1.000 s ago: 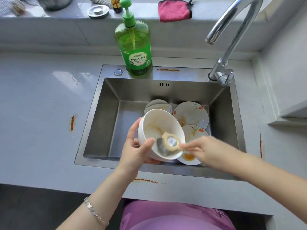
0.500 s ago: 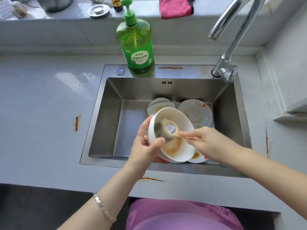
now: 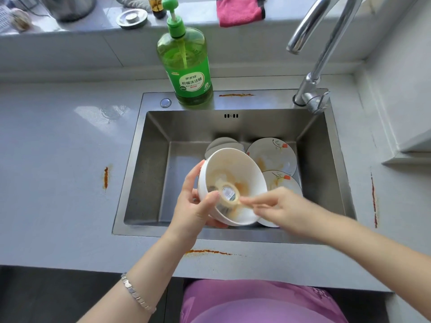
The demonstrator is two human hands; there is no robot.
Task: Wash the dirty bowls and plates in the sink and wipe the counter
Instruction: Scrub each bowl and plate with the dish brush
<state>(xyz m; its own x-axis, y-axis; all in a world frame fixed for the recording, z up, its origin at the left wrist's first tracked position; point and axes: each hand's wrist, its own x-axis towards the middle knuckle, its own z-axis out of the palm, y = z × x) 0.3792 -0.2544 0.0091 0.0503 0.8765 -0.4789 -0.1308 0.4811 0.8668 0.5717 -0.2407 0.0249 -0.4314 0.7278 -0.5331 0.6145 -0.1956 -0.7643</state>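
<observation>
Head view: nearest, at the bottom centre of the frame, the front strip of the counter (image 3: 58, 159) carries an orange streak (image 3: 207, 252), so the wiping is judged not yet done. Just above it, over the front of the sink (image 3: 151, 171), the left hand (image 3: 193, 208) grips a white bowl (image 3: 233, 164), thumb on the near rim and fingers behind. The bowl is tipped so its stained inside faces the person and any drips would fall into the basin. The right hand (image 3: 284, 210), blurred, pinches the handle of a scrubber (image 3: 229, 194) whose round head lies against the inside of the bowl, low and near the thumb, where brown smears show. This looks like the scrubbing of the first bowl.

Behind the bowl, right of centre, two flowered plates (image 3: 272, 155) lie overlapping on the sink floor, sauce on them, apparently waiting their turn. A further pale dish shows behind the bowl's top edge.

Farther back, the green soap bottle (image 3: 186, 66) stands on the sink's rear ledge within reach. The tap (image 3: 309, 94) at upper right runs no water. A pink cloth (image 3: 240, 12) lies on the sill at the top.
</observation>
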